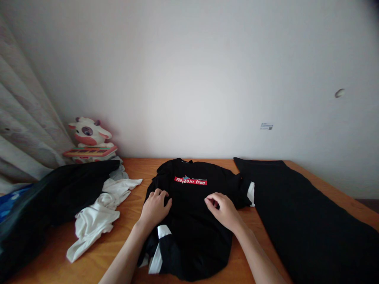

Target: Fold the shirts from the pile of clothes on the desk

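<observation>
A black shirt (195,221) with a red "Remain free" print lies face up on the wooden table, collar towards the wall. Its right sleeve sticks out to the side and ends in a white cuff (251,194). The left sleeve lies bent near the hem, showing white trim (156,258). My left hand (155,207) rests at the shirt's left side, fingers curled onto the cloth and thumb apart from them. Over the right half of the chest, my right hand (222,209) has its fingers bent towards the thumb in a pinch; whether cloth is between them is hidden.
Black cloth (308,213) is spread along the right of the table (134,209). On the left lie a white garment (97,213) and a dark heap of cloth (65,185). Behind them stands a cow-shaped toy keyboard (91,142), beside a curtain (26,106).
</observation>
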